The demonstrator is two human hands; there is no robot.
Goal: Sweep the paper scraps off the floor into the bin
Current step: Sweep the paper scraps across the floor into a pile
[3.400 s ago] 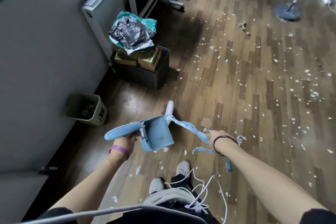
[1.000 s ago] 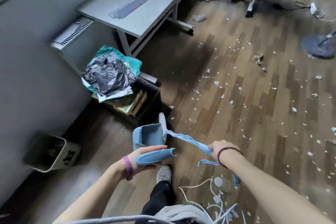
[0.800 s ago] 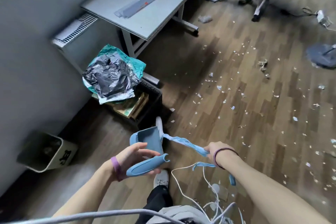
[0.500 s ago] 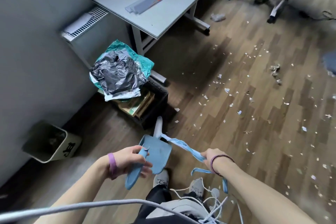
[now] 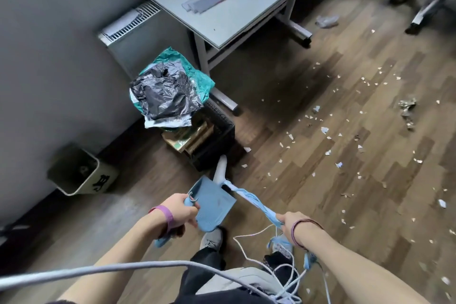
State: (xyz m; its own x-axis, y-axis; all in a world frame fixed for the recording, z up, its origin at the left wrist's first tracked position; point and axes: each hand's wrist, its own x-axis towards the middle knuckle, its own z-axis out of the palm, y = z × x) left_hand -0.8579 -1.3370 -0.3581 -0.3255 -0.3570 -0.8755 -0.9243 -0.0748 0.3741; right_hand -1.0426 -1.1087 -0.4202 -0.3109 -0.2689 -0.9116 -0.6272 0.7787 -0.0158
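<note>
My left hand grips the handle of a blue dustpan, held in the air in front of me with its underside toward me. My right hand holds a twisted blue strap that runs up to a white broom handle behind the dustpan. Small white paper scraps lie scattered over the wooden floor to the right. An olive bin stands against the wall at the left, apart from both hands.
A black crate piled with boxes and black and green bags stands just ahead. A grey table and a radiator lie beyond. White cables hang by my feet. A crumpled wad lies at the right.
The dustpan has turned from open side up to underside toward me, and my left hand has shifted its grip on the handle. The view has swung toward the table. My right hand keeps the strap.
</note>
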